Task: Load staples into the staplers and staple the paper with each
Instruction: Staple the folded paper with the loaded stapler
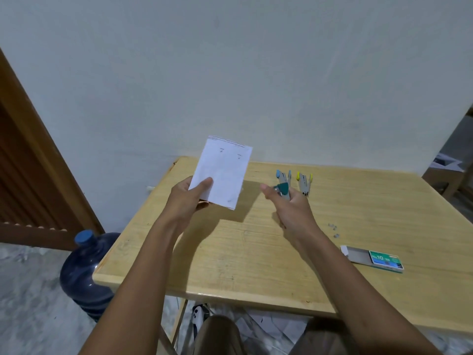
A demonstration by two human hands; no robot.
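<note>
The left hand (189, 198) pinches the paper (222, 170) at its lower edge, upright above the bench (256, 252). The right hand (291, 211) grips a teal stapler (282, 189) (mostly hidden by fingers). At its 12 o'clock lie a blue-tipped stapler (283, 177) and a yellow-tipped stapler (304, 181); at 4 o'clock, the staple box (378, 258), slid open.

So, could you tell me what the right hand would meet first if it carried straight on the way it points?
Probably the paper in the left hand: the right hand, gripping the teal stapler, points up-left at the sheet's right edge. Depth is unclear, so it might miss.
</note>
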